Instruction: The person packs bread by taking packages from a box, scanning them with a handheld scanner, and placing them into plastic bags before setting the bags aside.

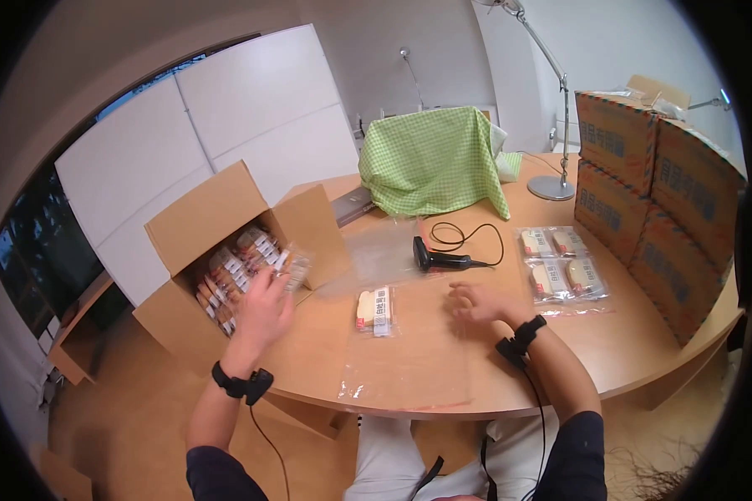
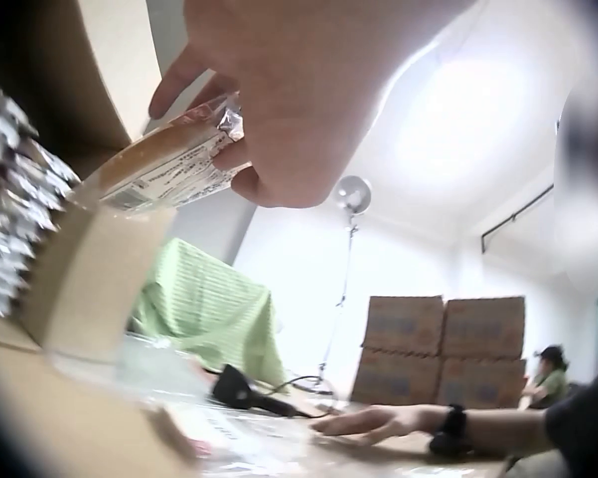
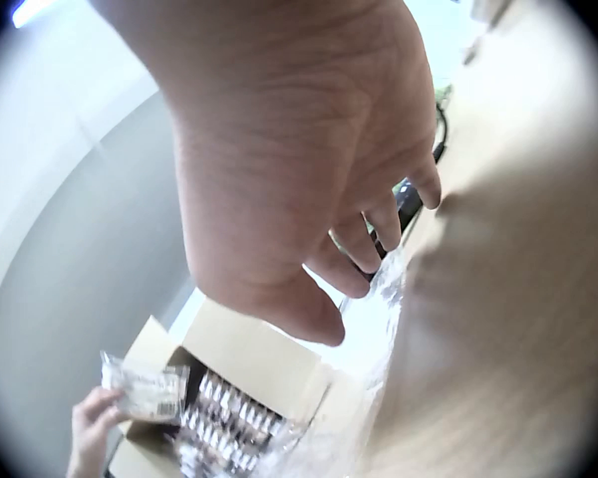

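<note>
My left hand grips a clear-wrapped bread pack at the mouth of an open cardboard box. The left wrist view shows the pack's printed label and brown crust between fingers and thumb. Inside the box stand rows of similar packs. My right hand is held low over the table, fingers spread and holding nothing. Between the hands, one bread pack with a white label lies on a flat clear plastic bag.
A black barcode scanner with a coiled cable lies behind the right hand. On the right, a clear bag holds several packs, beside stacked cartons. A green checked cloth covers something at the back, near a desk lamp.
</note>
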Motion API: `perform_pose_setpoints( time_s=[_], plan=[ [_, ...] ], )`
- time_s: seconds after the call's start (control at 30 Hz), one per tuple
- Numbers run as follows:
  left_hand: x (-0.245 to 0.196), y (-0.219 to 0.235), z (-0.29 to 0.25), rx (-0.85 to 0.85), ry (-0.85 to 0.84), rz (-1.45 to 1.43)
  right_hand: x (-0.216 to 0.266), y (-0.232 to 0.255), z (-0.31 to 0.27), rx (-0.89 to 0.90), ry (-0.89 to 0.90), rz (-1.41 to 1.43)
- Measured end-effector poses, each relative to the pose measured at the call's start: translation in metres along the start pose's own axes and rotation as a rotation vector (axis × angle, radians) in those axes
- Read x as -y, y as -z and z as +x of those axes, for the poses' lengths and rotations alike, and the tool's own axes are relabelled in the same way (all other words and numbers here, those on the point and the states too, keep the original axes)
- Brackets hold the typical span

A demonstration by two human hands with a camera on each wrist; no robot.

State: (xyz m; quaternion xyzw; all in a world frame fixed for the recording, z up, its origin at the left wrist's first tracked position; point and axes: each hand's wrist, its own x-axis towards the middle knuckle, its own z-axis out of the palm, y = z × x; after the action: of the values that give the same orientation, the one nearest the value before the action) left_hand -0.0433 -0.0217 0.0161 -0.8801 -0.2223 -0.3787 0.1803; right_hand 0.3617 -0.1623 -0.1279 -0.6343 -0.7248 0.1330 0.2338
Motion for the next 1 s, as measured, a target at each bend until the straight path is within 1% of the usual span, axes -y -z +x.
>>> perform_pose_setpoints(
  time_s=[0.03, 0.07, 0.1, 0.13, 0.17, 0.2, 0.23, 0.3, 0.33, 0.4, 0.43, 0.47, 0.53, 0.57, 0.6, 0.63, 0.7, 0.73, 0.77, 0.8, 0.87, 0.9, 0.93, 1.0],
  plan=[
    [-0.010, -0.006, 0.001, 0.011, 0.078, -0.198, 0.004, 0.005, 0.005, -0.051, -0.019, -0.075],
    [-0.020, -0.011, 0.003, 0.021, 0.155, -0.396, 0.006, 0.012, 0.010, -0.050, -0.023, -0.084],
    [-0.032, -0.015, 0.012, -0.011, 0.060, -0.431, 0.008, 0.019, 0.014, -0.063, -0.004, -0.130],
    [-0.040, -0.025, 0.019, -0.021, 0.059, -0.438, 0.009, 0.024, 0.019, -0.078, 0.013, -0.177],
    [-0.043, -0.041, 0.024, 0.041, 0.154, -0.641, 0.012, 0.026, 0.024, -0.079, 0.010, -0.189],
    [-0.045, -0.059, 0.029, 0.104, 0.244, -0.844, 0.014, 0.027, 0.032, -0.119, -0.059, -0.165],
    [-0.042, -0.084, 0.033, 0.091, 0.236, -0.852, 0.016, 0.029, 0.041, -0.162, -0.127, -0.142],
    [-0.032, -0.139, 0.040, 0.260, 0.539, -1.370, 0.018, 0.027, 0.054, -0.203, -0.157, -0.148],
    [-0.034, -0.157, 0.043, 0.237, 0.526, -1.380, 0.014, 0.025, 0.061, -0.237, -0.182, -0.142],
    [-0.036, -0.188, 0.043, 0.112, 0.738, -1.621, -0.002, 0.017, 0.077, -0.232, -0.194, -0.192],
    [-0.028, -0.211, 0.040, 0.125, 0.754, -1.631, -0.004, 0.014, 0.081, -0.237, -0.231, -0.172],
    [-0.028, -0.214, 0.038, 0.111, 0.748, -1.631, -0.003, 0.016, 0.087, -0.240, -0.267, -0.149],
    [-0.029, -0.221, 0.029, 0.017, 0.830, -1.784, -0.012, 0.009, 0.096, -0.240, -0.283, -0.163],
    [-0.030, -0.224, 0.026, 0.013, 0.841, -1.781, -0.023, 0.002, 0.104, -0.310, -0.313, -0.206],
    [-0.029, -0.227, 0.022, -0.019, 0.846, -1.847, -0.035, -0.006, 0.110, -0.377, -0.343, -0.247],
    [-0.029, -0.227, 0.015, -0.052, 0.856, -1.911, -0.034, -0.008, 0.110, -0.358, -0.340, -0.242],
    [-0.031, -0.221, 0.011, -0.059, 0.893, -1.923, -0.027, -0.004, 0.107, -0.288, -0.404, -0.328],
    [-0.031, -0.219, 0.012, -0.062, 0.905, -1.944, -0.030, -0.008, 0.108, -0.264, -0.403, -0.329],
    [-0.027, -0.219, 0.010, 0.003, 0.850, -1.981, -0.034, -0.011, 0.108, -0.291, -0.370, -0.309],
    [-0.023, -0.225, 0.008, -0.007, 0.874, -1.987, -0.038, -0.012, 0.108, -0.320, -0.336, -0.290],
    [-0.016, -0.238, 0.003, 0.084, 0.963, -2.116, -0.048, -0.012, 0.113, -0.305, -0.339, -0.278],
    [-0.017, -0.241, 0.001, 0.041, 0.980, -2.082, -0.052, -0.015, 0.115, -0.311, -0.345, -0.260],
    [-0.018, -0.242, -0.002, 0.040, 1.008, -2.078, -0.053, -0.019, 0.117, -0.322, -0.352, -0.241],
    [-0.019, -0.243, -0.002, -0.010, 1.044, -2.121, -0.053, -0.022, 0.115, -0.327, -0.363, -0.254]
  ],
)
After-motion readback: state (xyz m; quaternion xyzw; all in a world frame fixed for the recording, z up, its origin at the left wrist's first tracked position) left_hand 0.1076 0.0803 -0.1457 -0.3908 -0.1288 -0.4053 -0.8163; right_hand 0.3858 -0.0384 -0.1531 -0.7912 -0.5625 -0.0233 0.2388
